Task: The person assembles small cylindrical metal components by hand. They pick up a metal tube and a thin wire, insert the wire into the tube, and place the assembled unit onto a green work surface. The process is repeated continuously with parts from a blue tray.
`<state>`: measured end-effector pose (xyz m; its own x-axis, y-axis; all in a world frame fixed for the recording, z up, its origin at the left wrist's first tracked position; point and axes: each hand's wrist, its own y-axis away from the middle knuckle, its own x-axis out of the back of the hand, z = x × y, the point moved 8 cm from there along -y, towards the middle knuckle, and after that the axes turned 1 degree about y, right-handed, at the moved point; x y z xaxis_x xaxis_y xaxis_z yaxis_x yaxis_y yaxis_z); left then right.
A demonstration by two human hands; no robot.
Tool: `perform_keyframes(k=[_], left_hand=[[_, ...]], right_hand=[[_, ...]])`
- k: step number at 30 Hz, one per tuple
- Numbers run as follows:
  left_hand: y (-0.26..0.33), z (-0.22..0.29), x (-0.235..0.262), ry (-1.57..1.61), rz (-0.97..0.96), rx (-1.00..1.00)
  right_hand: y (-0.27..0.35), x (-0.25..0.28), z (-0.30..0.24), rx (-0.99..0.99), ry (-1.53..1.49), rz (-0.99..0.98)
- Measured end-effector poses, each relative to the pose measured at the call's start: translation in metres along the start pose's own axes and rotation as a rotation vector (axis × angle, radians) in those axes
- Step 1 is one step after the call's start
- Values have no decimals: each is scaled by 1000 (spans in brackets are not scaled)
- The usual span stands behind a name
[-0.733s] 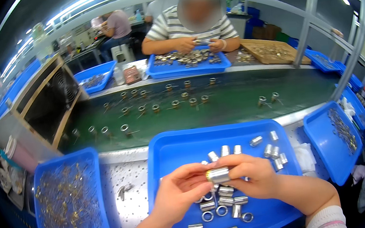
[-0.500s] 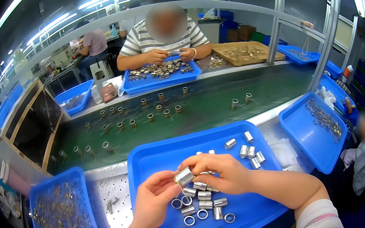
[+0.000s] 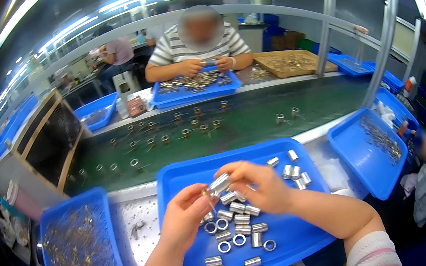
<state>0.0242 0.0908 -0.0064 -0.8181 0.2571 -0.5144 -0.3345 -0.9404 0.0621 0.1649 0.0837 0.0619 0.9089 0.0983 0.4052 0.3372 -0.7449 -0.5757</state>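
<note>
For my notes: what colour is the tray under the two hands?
The tray is bright blue, seen in the head view.

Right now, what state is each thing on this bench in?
Left hand: pinching a thin pin.
Right hand: gripping a metal sleeve, tilted.
Middle blue tray: sleeves and rings scattered loose.
Left blue tray: full of small parts.
Green belt: dotted with upright parts.

Both hands, left hand [image 3: 184,220] and right hand [image 3: 263,188], pinch a metal sleeve [image 3: 220,184] over the blue tray [image 3: 291,235].
</note>
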Motion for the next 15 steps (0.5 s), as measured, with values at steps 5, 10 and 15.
perform_keyframes(k=[5, 10, 15], left_hand=[[11, 16, 1, -31, -63, -50], [57, 57, 24, -307, -37, -240], [105, 140, 122, -1091, 498, -448]], right_hand=[[-7, 44, 44, -293, 587, -33], [13, 42, 65, -198, 893, -283], [18, 61, 79, -389, 539, -334]])
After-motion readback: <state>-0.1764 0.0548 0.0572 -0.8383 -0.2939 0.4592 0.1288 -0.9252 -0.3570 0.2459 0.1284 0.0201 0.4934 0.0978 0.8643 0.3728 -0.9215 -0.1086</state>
